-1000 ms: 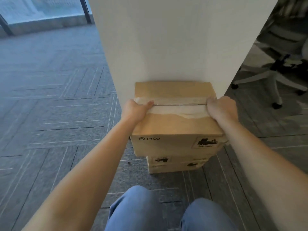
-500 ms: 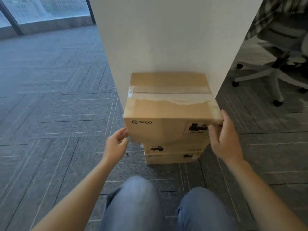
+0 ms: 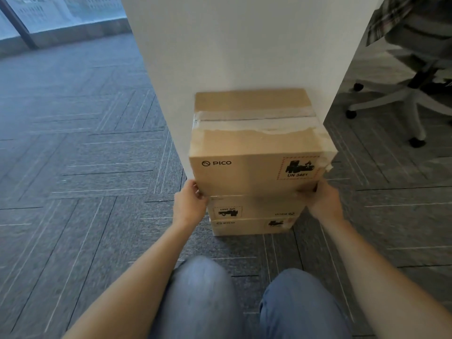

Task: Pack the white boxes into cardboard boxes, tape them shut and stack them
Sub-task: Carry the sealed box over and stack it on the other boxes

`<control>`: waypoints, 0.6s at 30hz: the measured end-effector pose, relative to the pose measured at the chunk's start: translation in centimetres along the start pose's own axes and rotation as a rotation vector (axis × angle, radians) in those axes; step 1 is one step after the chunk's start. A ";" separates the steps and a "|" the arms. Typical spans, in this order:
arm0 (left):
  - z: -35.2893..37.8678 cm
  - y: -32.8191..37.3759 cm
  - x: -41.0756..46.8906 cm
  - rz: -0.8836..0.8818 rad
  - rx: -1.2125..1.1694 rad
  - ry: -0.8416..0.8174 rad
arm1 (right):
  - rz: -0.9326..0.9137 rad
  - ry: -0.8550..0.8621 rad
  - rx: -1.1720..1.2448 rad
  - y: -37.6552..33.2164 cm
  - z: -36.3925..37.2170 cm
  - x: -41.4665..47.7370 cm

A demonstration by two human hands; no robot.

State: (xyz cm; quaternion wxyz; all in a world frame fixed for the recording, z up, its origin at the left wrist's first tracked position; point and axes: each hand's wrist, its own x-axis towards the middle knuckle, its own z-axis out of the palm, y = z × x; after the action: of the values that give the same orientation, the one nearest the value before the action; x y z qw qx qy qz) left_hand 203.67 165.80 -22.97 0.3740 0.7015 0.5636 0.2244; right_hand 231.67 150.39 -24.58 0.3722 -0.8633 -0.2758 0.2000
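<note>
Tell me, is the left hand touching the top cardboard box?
Touching. The head view shows the left hand gripping the lower left corner of the top cardboard box.

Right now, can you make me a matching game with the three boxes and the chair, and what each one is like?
Things:
1 top box
2 middle box
3 bottom box
4 chair

Clues:
A print upside down
B right of the wall
C under two boxes
D gripped by left hand and right hand

Pairs: 1-D, 2-A, 3-C, 4-B
</note>
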 end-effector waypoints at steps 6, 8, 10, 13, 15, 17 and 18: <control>1.3 -0.4 1.1 -0.028 0.206 -0.054 | 0.010 -0.076 -0.072 -0.5 -0.9 1.2; 1.6 -0.3 1.4 -0.007 0.227 -0.036 | 0.002 -0.057 -0.090 -0.2 -0.9 1.4; 1.4 -0.5 1.4 0.003 0.239 -0.044 | -0.016 -0.032 -0.105 0.4 -0.7 1.3; 1.2 -0.9 1.5 0.021 0.246 -0.054 | -0.025 0.015 -0.124 1.0 -0.4 1.0; 1.2 -0.9 1.6 0.048 0.277 -0.062 | -0.041 0.030 -0.136 1.3 -0.5 1.1; 1.2 -1.0 1.6 0.071 0.313 -0.067 | -0.042 0.020 -0.141 1.3 -0.8 1.5; 1.2 -1.0 1.5 0.077 0.325 -0.072 | -0.035 0.010 -0.147 1.1 -1.1 1.5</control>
State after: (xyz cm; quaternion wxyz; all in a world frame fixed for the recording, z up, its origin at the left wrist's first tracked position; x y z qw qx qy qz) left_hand 204.30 166.99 -24.60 0.2669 0.7813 0.5515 0.1193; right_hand 233.81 150.15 -24.96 0.3126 -0.8844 -0.3030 0.1681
